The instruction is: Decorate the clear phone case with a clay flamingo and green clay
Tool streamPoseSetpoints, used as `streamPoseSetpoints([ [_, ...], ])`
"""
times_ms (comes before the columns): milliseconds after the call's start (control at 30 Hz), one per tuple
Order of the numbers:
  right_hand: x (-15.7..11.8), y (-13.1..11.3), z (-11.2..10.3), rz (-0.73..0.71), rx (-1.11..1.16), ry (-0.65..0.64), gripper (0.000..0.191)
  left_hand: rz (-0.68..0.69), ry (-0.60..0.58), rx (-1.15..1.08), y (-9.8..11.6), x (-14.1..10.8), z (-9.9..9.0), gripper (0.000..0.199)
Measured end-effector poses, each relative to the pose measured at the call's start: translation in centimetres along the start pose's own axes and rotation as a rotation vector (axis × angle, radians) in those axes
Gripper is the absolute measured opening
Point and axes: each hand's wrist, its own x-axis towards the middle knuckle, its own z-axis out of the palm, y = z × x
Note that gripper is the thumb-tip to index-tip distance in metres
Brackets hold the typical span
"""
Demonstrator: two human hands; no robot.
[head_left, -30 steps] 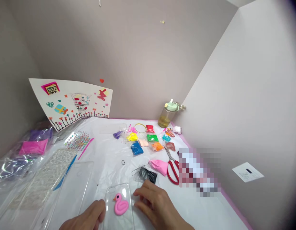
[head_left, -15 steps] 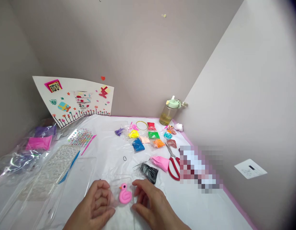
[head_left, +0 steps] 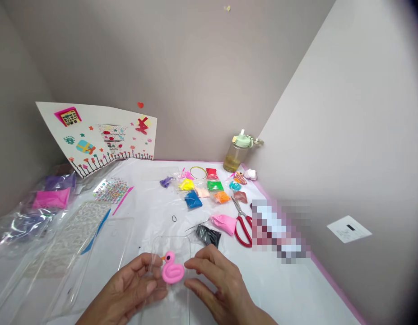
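Note:
A pink clay duck (head_left: pixel 173 272) with an orange beak and a black eye sits on a clear plastic case (head_left: pixel 171 304) low in the middle of the head view. My left hand (head_left: pixel 136 285) grips the case by its left side, its fingers partly seen through the plastic. At the right side, my right hand (head_left: pixel 215 282) has thumb and forefinger apart, their tips close to the duck and the case's edge. Whether these tips touch the case I cannot tell. A black clay packet (head_left: pixel 208 235) lies just beyond my right hand.
Red-handled scissors (head_left: pixel 243 228) and a pink packet (head_left: pixel 224 223) lie to the right. Several coloured clay packets (head_left: pixel 193 200) are farther back, near a bottle (head_left: pixel 234 155). Clear plastic sheets, a gem sticker sheet (head_left: pixel 111 190) and a blue strip (head_left: pixel 96 232) lie left.
My left hand has turned so its thumb lies over the case's side, and the case with the duck looks slightly raised and tilted. My right-hand fingers have straightened a little. The view shifted slightly.

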Motion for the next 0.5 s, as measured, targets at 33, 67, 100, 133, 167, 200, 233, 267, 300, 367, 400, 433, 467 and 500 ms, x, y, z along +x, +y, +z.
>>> streamPoseSetpoints([
  [33,0.05,-0.13,-0.02,-0.017,-0.009,0.014,0.019,0.004,-0.001,0.002,0.05,-0.05,0.04,0.037],
  [67,0.13,-0.28,-0.05,-0.034,-0.020,0.030,0.018,0.007,-0.003,0.008,0.10,-0.09,0.10,0.037],
  [100,0.24,-0.45,-0.10,-0.048,-0.032,0.044,0.017,0.009,-0.006,0.014,0.14,-0.13,0.18,0.036],
  [133,0.36,-0.62,-0.15,-0.058,-0.045,0.055,0.016,0.008,-0.011,0.018,0.19,-0.17,0.28,0.036],
  [167,0.48,-0.78,-0.21,-0.063,-0.058,0.059,0.016,0.003,-0.019,0.018,0.24,-0.21,0.37,0.036],
  [200,0.58,-0.91,-0.27,-0.064,-0.068,0.059,0.016,-0.005,-0.028,0.014,0.27,-0.24,0.46,0.036],
  [233,0.67,-1.02,-0.32,-0.063,-0.075,0.055,0.016,-0.011,-0.039,0.006,0.30,-0.26,0.53,0.036],
  [267,0.72,-1.08,-0.35,-0.062,-0.080,0.052,0.016,-0.015,-0.051,-0.001,0.32,-0.28,0.56,0.036],
  [300,0.74,-1.10,-0.36,-0.062,-0.083,0.048,0.016,-0.017,-0.061,-0.002,0.32,-0.28,0.57,0.036],
  [367,0.68,-1.05,-0.31,-0.058,-0.089,0.045,0.016,-0.028,-0.080,0.009,0.25,-0.26,0.49,0.037],
  [400,0.62,-1.00,-0.26,-0.058,-0.092,0.045,0.016,-0.030,-0.083,0.014,0.18,-0.25,0.42,0.039],
  [433,0.55,-0.95,-0.21,-0.060,-0.095,0.045,0.015,-0.032,-0.081,0.018,0.10,-0.23,0.33,0.040],
  [467,0.49,-0.89,-0.15,-0.062,-0.094,0.046,0.015,-0.034,-0.073,0.017,0.01,-0.22,0.24,0.041],
  [500,0.45,-0.85,-0.11,-0.064,-0.092,0.044,0.015,-0.033,-0.064,0.010,-0.08,-0.20,0.15,0.043],
])
